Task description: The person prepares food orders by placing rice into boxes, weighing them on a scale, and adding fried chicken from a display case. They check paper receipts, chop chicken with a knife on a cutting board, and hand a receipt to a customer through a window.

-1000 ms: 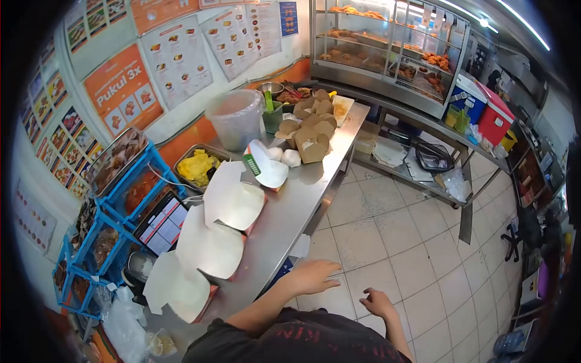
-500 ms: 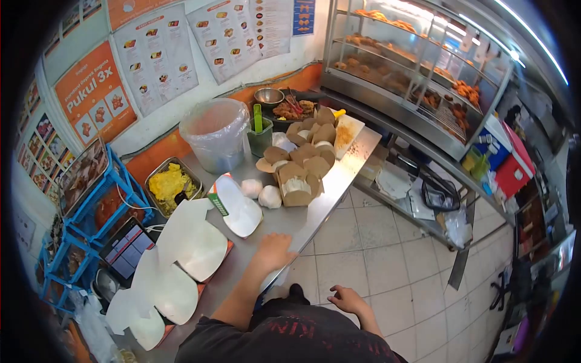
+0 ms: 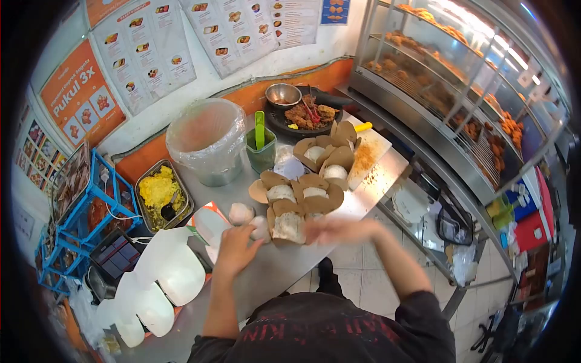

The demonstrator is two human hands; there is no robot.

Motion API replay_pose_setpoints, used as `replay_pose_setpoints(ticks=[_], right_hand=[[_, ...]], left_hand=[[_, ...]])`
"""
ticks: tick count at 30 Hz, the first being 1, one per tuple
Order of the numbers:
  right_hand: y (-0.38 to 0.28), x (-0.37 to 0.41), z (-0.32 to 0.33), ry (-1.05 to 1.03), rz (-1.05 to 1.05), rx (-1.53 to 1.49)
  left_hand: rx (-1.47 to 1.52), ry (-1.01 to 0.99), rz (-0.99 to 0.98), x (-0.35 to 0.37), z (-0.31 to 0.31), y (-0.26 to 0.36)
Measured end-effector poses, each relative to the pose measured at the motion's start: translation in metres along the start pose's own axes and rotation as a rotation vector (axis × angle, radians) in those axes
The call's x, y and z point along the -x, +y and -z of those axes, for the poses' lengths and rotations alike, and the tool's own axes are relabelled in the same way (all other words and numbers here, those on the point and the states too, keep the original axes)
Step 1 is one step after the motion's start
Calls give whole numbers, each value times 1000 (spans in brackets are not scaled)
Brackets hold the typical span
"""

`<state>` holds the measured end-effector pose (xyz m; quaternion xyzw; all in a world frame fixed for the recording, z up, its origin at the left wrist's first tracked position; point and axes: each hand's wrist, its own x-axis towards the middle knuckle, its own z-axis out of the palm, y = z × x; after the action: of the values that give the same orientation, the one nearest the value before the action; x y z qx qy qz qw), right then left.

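Note:
My left hand (image 3: 235,249) is over a white-lined paper box (image 3: 210,222), covering its right part. Its thumb and fingers are apart, with the fingertips right at a white wrapped ball (image 3: 260,228). A second wrapped ball (image 3: 241,213) lies just behind. Smeared by motion, my right hand (image 3: 342,232) reaches in from the right. It comes up beside the nearest brown paper box (image 3: 288,228), which holds white rice. Several more brown boxes with flaps up, such as this rice box (image 3: 281,192), are grouped behind it.
White-lined cartons (image 3: 172,266) line the left. Behind stand a lined bucket (image 3: 206,145), a green container (image 3: 260,151), a tray of yellow food (image 3: 162,196) and a black mortar with fried pieces (image 3: 310,115). A glass display cabinet (image 3: 436,91) is right; the steel table's edge (image 3: 302,272) runs before me.
My left hand has moved from the bare tabletop to the white-lined box and wrapped balls. My right hand has risen from beside my body to the brown boxes. The view has shifted.

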<state>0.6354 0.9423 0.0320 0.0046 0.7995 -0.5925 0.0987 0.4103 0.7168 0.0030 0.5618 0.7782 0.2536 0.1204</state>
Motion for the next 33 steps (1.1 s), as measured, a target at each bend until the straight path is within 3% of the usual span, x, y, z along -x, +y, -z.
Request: replay_pose_setpoints(ticks=[1,2,3,5,6,7,9,11,12,14,15,16,17,18,19,20,21,23,27,29,31,33], right_hand=[[11,2,56,75,-22,-257],[20,17,128,254,-343,174],[75,23,212,679,-489,461],[124,96,332,2001,147,208],[135,126,370,2733,-361,507],[153,140,405,3253,-445,576],[158,135,438,3170,-309,699],[147,70,452,2518,129,257],[136,20,445,2131,155,63],[114,-93,413,1394,135,306],[116,-137,397,830,441,712],[86,-171,355,431,-21,280],[97,-212,343,39,203,552],[93,-239,324,-204,75,606],[108,-270,306,-319,-25,673],[119,-290,298,-471,146,867],[143,-311,290,-485,160,867],[190,-339,277,-508,-107,875],[134,-305,293,-462,-53,1210],[92,-264,305,-71,-269,815],[64,-236,316,-28,-58,1309],[45,-183,320,372,48,763]], left_hand=[[-3,20,93,2,0,-3],[-12,33,118,5,0,-7],[-42,110,181,11,0,-9],[-86,205,293,20,-7,-1],[-47,253,390,23,-10,5],[-11,297,484,27,-13,10],[43,370,588,24,-30,27],[122,405,609,15,-45,45],[130,370,660,8,-50,56],[161,408,684,-8,-58,77],[199,435,667,-12,-59,85],[192,451,691,-13,-60,92],[164,470,675,-14,-60,99],[136,487,659,-14,-60,105],[129,500,678,-12,-61,111],[121,528,711,-9,-62,117],[112,555,741,-6,-63,121],[117,547,755,-1,-65,126],[67,537,692,-10,-77,140],[49,541,718,-19,-88,138],[36,537,725,-40,-90,140],[-3,545,538,-71,-86,146]])
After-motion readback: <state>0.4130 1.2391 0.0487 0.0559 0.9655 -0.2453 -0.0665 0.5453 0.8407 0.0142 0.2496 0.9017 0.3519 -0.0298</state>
